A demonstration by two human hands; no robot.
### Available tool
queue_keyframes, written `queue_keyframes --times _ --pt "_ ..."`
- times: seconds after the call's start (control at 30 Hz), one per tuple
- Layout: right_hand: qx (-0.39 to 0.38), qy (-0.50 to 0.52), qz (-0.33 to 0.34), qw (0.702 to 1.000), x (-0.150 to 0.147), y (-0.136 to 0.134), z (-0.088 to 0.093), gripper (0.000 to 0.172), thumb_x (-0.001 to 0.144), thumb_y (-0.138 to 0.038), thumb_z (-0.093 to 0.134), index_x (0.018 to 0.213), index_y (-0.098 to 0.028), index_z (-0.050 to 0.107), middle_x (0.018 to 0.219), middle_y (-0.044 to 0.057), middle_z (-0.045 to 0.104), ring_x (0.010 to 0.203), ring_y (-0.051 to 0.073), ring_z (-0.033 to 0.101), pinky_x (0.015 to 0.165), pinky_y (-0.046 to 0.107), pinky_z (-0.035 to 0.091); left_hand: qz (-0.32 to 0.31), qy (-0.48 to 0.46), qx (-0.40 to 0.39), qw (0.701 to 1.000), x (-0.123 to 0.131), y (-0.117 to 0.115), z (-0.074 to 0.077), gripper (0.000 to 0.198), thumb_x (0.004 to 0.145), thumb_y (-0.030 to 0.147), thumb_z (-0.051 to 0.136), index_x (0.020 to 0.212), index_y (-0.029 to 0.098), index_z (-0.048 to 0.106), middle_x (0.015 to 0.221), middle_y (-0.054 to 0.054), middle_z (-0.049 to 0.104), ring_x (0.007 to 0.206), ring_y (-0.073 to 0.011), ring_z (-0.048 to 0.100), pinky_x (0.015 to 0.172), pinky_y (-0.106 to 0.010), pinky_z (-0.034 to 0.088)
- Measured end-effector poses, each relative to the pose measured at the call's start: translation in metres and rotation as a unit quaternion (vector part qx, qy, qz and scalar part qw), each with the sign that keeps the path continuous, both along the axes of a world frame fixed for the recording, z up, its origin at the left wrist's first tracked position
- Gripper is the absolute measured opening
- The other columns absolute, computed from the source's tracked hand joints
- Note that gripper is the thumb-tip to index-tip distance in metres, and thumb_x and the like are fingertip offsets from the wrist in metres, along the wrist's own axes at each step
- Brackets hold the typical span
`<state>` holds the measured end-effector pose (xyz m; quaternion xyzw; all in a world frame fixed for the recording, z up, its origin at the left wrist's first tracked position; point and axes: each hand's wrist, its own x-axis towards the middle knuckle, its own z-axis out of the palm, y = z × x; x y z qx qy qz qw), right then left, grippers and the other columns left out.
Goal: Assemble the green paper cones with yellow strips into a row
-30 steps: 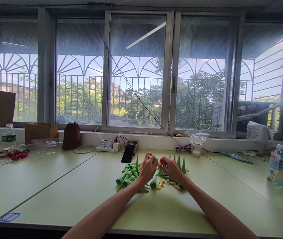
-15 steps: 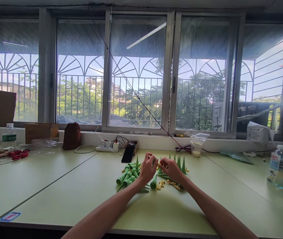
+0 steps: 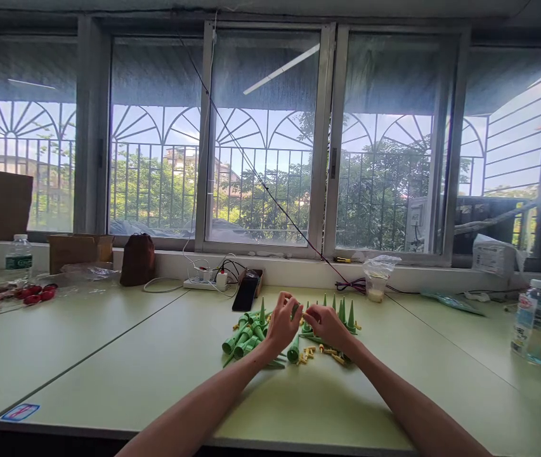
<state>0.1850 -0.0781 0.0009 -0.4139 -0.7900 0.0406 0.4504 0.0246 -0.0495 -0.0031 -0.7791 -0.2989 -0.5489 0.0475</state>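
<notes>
My left hand (image 3: 282, 322) and my right hand (image 3: 328, 325) meet above the pale green table (image 3: 156, 355), fingers curled. The left fingers close round a green cone piece (image 3: 295, 310), and the right fingertips pinch a small yellow piece (image 3: 304, 315) against it. Below and left of the left hand lies a heap of green cones (image 3: 246, 335). Several green cones stand upright (image 3: 345, 312) behind the right hand. Small yellow pieces (image 3: 320, 353) are scattered under the wrists.
A black phone (image 3: 244, 294) leans by a power strip (image 3: 202, 283) at the sill. A bagged cup (image 3: 377, 283) stands to the right, a water bottle (image 3: 531, 324) far right. At the left are a brown pouch (image 3: 137, 260), cardboard box (image 3: 78, 251), bottle (image 3: 18, 256) and red items (image 3: 35, 294).
Both hands stay in place, with only slight finger movement; the view shifted a little.
</notes>
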Motion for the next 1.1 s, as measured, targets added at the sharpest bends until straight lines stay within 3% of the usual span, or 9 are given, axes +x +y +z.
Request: queue_keyframes --times 0.23,0.43,0.73,0.97,1.1 --pt "-0.012 -0.007 0.009 1.000 0.0012 0.0012 -0.0024 0.035 0.096 -0.033 0.042 0.066 -0.019 0.053 0.052 -0.002 0.053 0.049 0.011 0.047 0.053 0.022 0.035 -0.005 0.001 0.002 1.000 0.0001 0.0005 -0.0008 0.015 0.093 0.026 0.047 0.082 0.019 0.054 0.098 -0.004 0.049 0.079 -0.0134 0.055 0.074 -0.027 0.047" --pt "-0.005 0.001 0.017 1.000 0.0017 0.0039 -0.0042 0.014 0.088 -0.031 0.057 0.083 -0.018 0.057 0.066 -0.001 0.061 0.056 0.013 0.053 0.056 0.022 0.038 0.007 0.001 0.008 1.000 0.0007 0.0018 -0.0014 0.015 0.093 0.025 0.048 0.081 0.019 0.055 0.094 -0.004 0.049 0.077 -0.0135 0.055 0.072 -0.027 0.047" --pt "-0.002 -0.018 0.004 1.000 0.0011 0.0021 -0.0026 0.032 0.094 -0.033 0.046 0.066 -0.018 0.051 0.052 -0.003 0.051 0.048 0.011 0.043 0.052 0.023 0.033 -0.005 0.005 0.011 1.000 0.0009 0.0011 -0.0011 0.014 0.093 0.025 0.047 0.082 0.019 0.054 0.097 -0.005 0.050 0.081 -0.0146 0.055 0.075 -0.028 0.047" --pt "0.005 -0.010 0.010 1.000 0.0024 0.0045 -0.0041 0.011 0.087 -0.028 0.056 0.082 -0.018 0.055 0.065 -0.002 0.059 0.057 0.012 0.051 0.057 0.022 0.037 -0.002 0.006 0.002 1.000 0.0010 0.0008 -0.0015 0.015 0.094 0.025 0.046 0.082 0.020 0.053 0.095 -0.004 0.049 0.079 -0.0142 0.055 0.074 -0.028 0.047" --pt "0.004 -0.021 0.003 1.000 0.0027 0.0047 -0.0046 0.021 0.091 -0.029 0.050 0.074 -0.018 0.053 0.060 -0.002 0.056 0.054 0.011 0.047 0.056 0.022 0.035 -0.004 0.009 0.001 1.000 0.0010 0.0001 -0.0011 0.014 0.094 0.026 0.046 0.082 0.020 0.052 0.097 -0.004 0.048 0.082 -0.0147 0.055 0.076 -0.029 0.047"
